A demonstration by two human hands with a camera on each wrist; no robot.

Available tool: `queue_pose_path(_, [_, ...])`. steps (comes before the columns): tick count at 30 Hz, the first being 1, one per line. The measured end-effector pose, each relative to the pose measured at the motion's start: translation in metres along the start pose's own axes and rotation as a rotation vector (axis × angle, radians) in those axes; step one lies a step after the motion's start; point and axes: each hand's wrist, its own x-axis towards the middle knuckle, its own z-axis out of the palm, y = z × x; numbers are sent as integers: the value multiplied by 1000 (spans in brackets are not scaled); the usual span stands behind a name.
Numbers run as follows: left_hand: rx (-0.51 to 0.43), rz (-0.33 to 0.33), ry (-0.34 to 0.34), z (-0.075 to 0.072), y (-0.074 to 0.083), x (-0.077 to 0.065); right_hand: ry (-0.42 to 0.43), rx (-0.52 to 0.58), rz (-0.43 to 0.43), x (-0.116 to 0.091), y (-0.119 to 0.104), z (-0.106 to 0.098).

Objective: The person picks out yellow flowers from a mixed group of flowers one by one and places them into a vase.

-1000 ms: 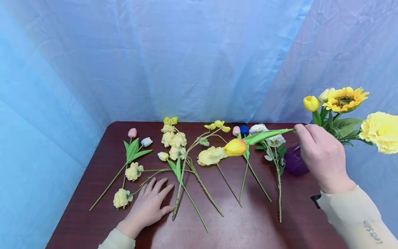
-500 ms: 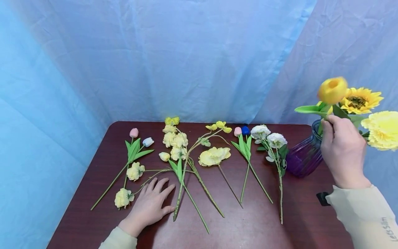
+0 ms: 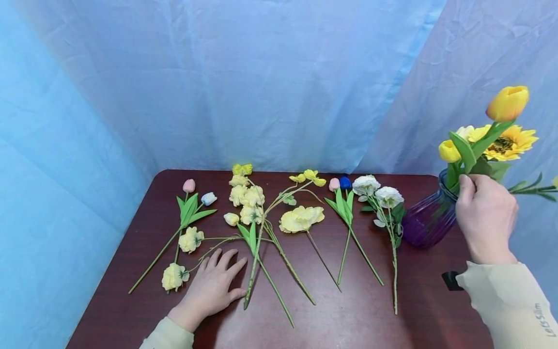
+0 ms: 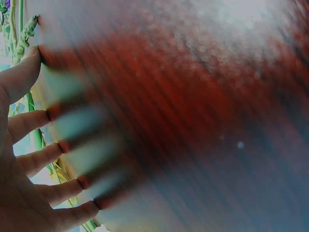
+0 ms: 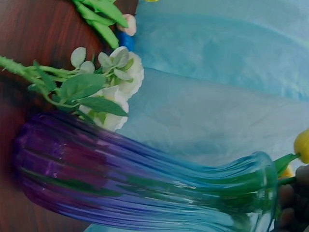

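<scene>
My right hand (image 3: 490,213) pinches the stem of an orange-yellow tulip (image 3: 507,103) right at the mouth of a ribbed purple-and-blue glass vase (image 3: 429,220). Green stems show through the glass (image 5: 145,179) in the right wrist view. A sunflower (image 3: 501,144) and a yellow tulip (image 3: 449,151) stand in the vase, partly behind the hand and leaves. My left hand (image 3: 213,283) rests on the table with fingers spread, its thumb close to a thick flower stem (image 3: 253,271). In the left wrist view its fingertips (image 4: 55,147) touch the tabletop.
On the dark red table (image 3: 348,320) lie several artificial flowers: pink and pale blue tulips (image 3: 187,213) at left, pale yellow blooms (image 3: 246,196) in the middle, a large yellow flower (image 3: 301,219), pink and blue tulips (image 3: 344,203), and white flowers (image 3: 388,198) beside the vase. Blue curtains (image 3: 279,87) hang behind.
My right hand has carried the orange-yellow tulip rightward to the vase mouth, turning it from lying sideways to bloom-up. The big yellow bloom at far right has mostly left the view. The left hand stays put.
</scene>
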Motion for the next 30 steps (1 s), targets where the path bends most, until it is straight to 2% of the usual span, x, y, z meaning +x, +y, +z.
queue_pose_path(6, [6, 2, -1, 1, 0, 0, 10, -66, 5, -4, 8, 2])
queue_pose_path(13, [9, 7, 4, 0, 0, 0, 50, -66, 1, -9, 8, 3])
queue_pose_path(22, [9, -5, -12, 1, 1, 0, 94, -21, 122, -24, 2, 5])
queue_pose_path(27, [0, -14, -19, 1, 2, 0, 161, 32, 76, -40, -2, 14])
queue_pose_path(30, [2, -15, -22, 1, 2, 0, 179, 56, 8, -51, -8, 22])
